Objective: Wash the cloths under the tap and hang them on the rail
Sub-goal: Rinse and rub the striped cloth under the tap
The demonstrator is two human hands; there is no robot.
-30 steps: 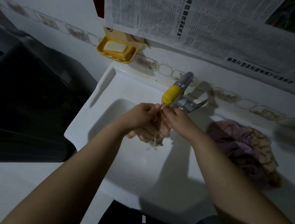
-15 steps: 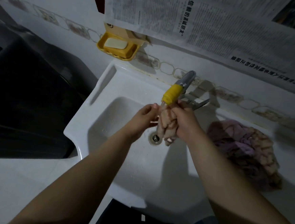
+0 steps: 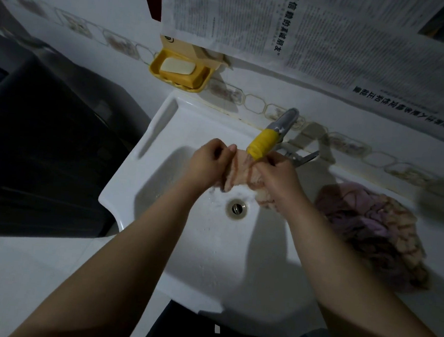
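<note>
Under the tap (image 3: 264, 142) — hands (image 3: 245, 167) gripping cloth (image 3: 242, 170)

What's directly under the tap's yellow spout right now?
The pale cloth, stretched between left hand and right hand, under the yellow spout. Below it, the drain shows; the hands hide the cloth's ends.

Cloth pile (image 3: 370, 228) right of sink (image 3: 166, 116)

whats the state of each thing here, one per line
tap: running, water falls on the cloth
cloth: wet, stretched between both hands under the spout
left hand: grips the cloth
right hand: grips the cloth
drain: unplugged
pile of cloths: heaped on the sink ledge
soap: lying in its yellow dish
</note>
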